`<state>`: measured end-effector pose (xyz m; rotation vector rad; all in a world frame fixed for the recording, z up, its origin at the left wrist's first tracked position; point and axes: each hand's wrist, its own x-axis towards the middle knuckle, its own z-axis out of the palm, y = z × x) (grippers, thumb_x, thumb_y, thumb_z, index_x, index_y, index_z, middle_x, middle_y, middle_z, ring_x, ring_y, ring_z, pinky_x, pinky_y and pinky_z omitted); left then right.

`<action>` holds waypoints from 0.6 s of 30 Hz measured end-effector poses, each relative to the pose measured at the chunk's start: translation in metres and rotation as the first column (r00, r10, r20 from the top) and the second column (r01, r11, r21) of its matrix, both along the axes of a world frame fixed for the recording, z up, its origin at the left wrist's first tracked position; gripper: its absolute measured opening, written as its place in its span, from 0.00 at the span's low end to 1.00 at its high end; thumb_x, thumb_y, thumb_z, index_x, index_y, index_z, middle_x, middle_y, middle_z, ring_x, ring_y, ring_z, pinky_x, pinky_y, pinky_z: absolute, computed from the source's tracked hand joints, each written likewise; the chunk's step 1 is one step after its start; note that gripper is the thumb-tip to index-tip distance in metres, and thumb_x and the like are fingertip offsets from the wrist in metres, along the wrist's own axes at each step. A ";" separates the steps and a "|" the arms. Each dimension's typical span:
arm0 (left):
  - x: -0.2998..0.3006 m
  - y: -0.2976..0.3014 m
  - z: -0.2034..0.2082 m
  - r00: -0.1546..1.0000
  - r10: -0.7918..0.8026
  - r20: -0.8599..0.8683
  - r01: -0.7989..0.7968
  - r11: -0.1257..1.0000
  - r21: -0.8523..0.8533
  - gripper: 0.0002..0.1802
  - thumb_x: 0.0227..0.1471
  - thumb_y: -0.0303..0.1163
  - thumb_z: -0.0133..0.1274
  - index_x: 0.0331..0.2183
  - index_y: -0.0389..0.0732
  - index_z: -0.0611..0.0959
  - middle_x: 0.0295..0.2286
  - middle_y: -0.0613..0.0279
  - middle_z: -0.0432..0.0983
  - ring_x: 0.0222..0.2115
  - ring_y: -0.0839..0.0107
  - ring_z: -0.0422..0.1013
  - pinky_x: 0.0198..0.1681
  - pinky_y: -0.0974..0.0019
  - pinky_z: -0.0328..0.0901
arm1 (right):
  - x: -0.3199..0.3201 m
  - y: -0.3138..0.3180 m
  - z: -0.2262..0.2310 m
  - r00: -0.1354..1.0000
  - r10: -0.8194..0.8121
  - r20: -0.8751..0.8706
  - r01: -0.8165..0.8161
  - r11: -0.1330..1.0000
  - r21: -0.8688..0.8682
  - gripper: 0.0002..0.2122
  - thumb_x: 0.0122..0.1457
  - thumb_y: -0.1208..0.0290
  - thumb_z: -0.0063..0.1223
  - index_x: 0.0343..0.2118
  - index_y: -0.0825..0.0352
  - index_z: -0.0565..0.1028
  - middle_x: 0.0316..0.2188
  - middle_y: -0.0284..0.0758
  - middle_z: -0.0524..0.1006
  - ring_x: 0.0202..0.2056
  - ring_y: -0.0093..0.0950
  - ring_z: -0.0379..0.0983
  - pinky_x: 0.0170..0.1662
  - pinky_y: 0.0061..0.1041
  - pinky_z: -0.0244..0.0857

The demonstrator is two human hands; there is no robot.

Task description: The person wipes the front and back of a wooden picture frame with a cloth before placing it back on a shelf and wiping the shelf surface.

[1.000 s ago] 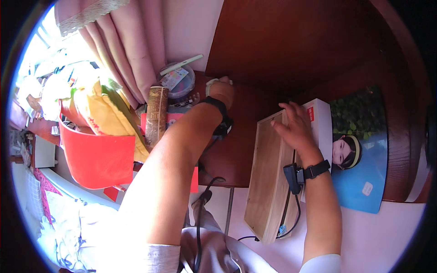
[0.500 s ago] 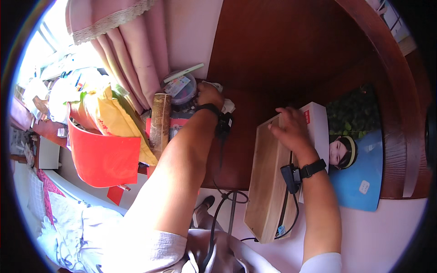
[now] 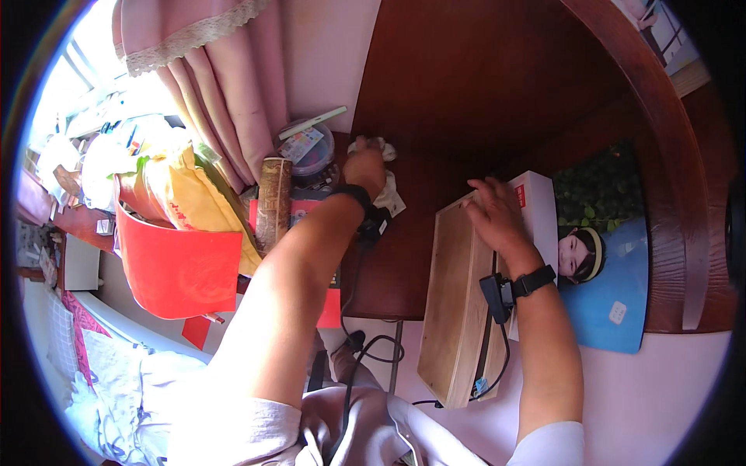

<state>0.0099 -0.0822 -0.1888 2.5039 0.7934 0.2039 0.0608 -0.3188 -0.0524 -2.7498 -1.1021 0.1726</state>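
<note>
At the back of the dark red-brown wooden tabletop, my left hand [image 3: 365, 167] is closed on a crumpled white cloth [image 3: 389, 200]. Part of the cloth shows beyond the fingers and part hangs beside the wrist. A round clear plastic tub [image 3: 313, 155] stands just left of that hand. My right hand [image 3: 497, 219], fingers stretched and slightly apart, lies over the upper end of a light wooden box [image 3: 449, 299] and beside a white box [image 3: 542, 206]. Whether its fingertips press on either box I cannot tell.
A blue picture sheet [image 3: 614, 287] lies at the right. Left of my left arm are a bark-like cylinder [image 3: 273, 203], a red container [image 3: 183, 268] and a yellow bag [image 3: 186, 190]. A pink curtain [image 3: 233, 101] hangs behind. Black cables [image 3: 371, 342] run from my wrists.
My left hand has moved slightly right and turned, with more of the white cloth showing. The right hand stays nearly where it was over the boxes.
</note>
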 end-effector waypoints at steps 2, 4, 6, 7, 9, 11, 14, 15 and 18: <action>0.005 0.000 -0.006 0.996 0.085 -0.014 -0.085 0.996 -0.015 0.18 0.43 0.29 0.55 0.39 0.37 0.75 0.44 0.53 0.64 0.41 0.50 0.69 0.41 0.56 0.69 | -0.001 -0.001 0.001 0.999 0.021 0.033 -0.021 1.000 -0.015 0.22 0.56 0.59 0.45 0.53 0.60 0.66 0.56 0.46 0.59 0.59 0.45 0.51 0.61 0.39 0.45; 0.010 -0.003 -0.010 1.000 0.013 -0.020 -0.013 1.000 0.015 0.17 0.42 0.29 0.55 0.39 0.38 0.76 0.45 0.53 0.64 0.41 0.50 0.69 0.42 0.56 0.68 | 0.000 0.000 0.001 0.999 0.030 0.021 -0.030 0.999 -0.025 0.22 0.56 0.59 0.44 0.53 0.60 0.65 0.56 0.46 0.59 0.59 0.44 0.51 0.61 0.39 0.45; 0.009 -0.004 -0.011 0.998 -0.064 -0.026 0.065 0.997 0.046 0.17 0.42 0.29 0.55 0.38 0.39 0.77 0.47 0.53 0.64 0.42 0.51 0.68 0.43 0.56 0.67 | 0.002 -0.001 0.000 0.999 0.034 0.012 -0.033 0.999 -0.035 0.21 0.57 0.59 0.44 0.53 0.60 0.65 0.56 0.45 0.59 0.59 0.44 0.51 0.61 0.39 0.45; 0.008 -0.005 -0.010 0.966 -0.258 0.024 0.259 0.966 -0.011 0.16 0.42 0.29 0.53 0.39 0.42 0.78 0.48 0.54 0.64 0.42 0.51 0.68 0.45 0.55 0.66 | 0.003 -0.002 0.000 1.000 0.023 0.013 -0.022 0.999 -0.029 0.21 0.57 0.59 0.44 0.53 0.60 0.65 0.56 0.45 0.60 0.58 0.44 0.51 0.61 0.39 0.46; 0.002 -0.001 -0.005 0.891 -0.448 0.077 0.452 0.890 -0.055 0.16 0.43 0.28 0.51 0.39 0.44 0.79 0.48 0.54 0.65 0.43 0.52 0.68 0.46 0.55 0.65 | 0.004 -0.005 0.000 1.000 0.002 0.011 -0.002 1.000 -0.016 0.21 0.57 0.59 0.44 0.53 0.60 0.65 0.56 0.45 0.60 0.58 0.43 0.51 0.61 0.39 0.46; -0.003 0.008 0.003 0.798 -0.592 0.111 0.601 0.772 -0.207 0.25 0.42 0.30 0.51 0.47 0.49 0.76 0.48 0.52 0.66 0.44 0.47 0.67 0.50 0.57 0.62 | 0.002 -0.008 0.000 0.999 0.022 -0.026 -0.020 0.998 0.056 0.22 0.58 0.59 0.43 0.54 0.60 0.64 0.56 0.45 0.60 0.59 0.43 0.50 0.61 0.38 0.45; -0.003 0.020 -0.004 0.997 0.063 0.038 -0.061 0.997 -0.043 0.18 0.45 0.34 0.50 0.41 0.45 0.78 0.41 0.52 0.72 0.42 0.53 0.69 0.46 0.53 0.64 | 0.002 -0.005 -0.005 1.000 0.028 -0.006 -0.028 1.000 0.013 0.23 0.58 0.58 0.43 0.55 0.60 0.63 0.57 0.46 0.59 0.59 0.43 0.49 0.62 0.38 0.43; -0.008 0.032 -0.010 0.997 0.063 0.038 -0.061 0.997 -0.040 0.18 0.45 0.34 0.50 0.41 0.45 0.78 0.41 0.52 0.72 0.42 0.52 0.69 0.46 0.53 0.64 | -0.001 -0.001 -0.004 1.000 0.028 -0.005 -0.028 0.999 0.016 0.23 0.58 0.58 0.43 0.55 0.60 0.63 0.57 0.46 0.59 0.59 0.43 0.49 0.62 0.38 0.43; -0.007 0.037 -0.016 0.979 -0.036 -0.203 0.110 0.923 0.368 0.17 0.46 0.36 0.51 0.40 0.43 0.78 0.40 0.52 0.72 0.42 0.54 0.70 0.44 0.56 0.65 | -0.005 0.000 -0.005 1.000 -0.004 -0.001 0.004 0.999 0.051 0.23 0.58 0.57 0.42 0.55 0.60 0.63 0.57 0.46 0.59 0.59 0.44 0.50 0.62 0.39 0.41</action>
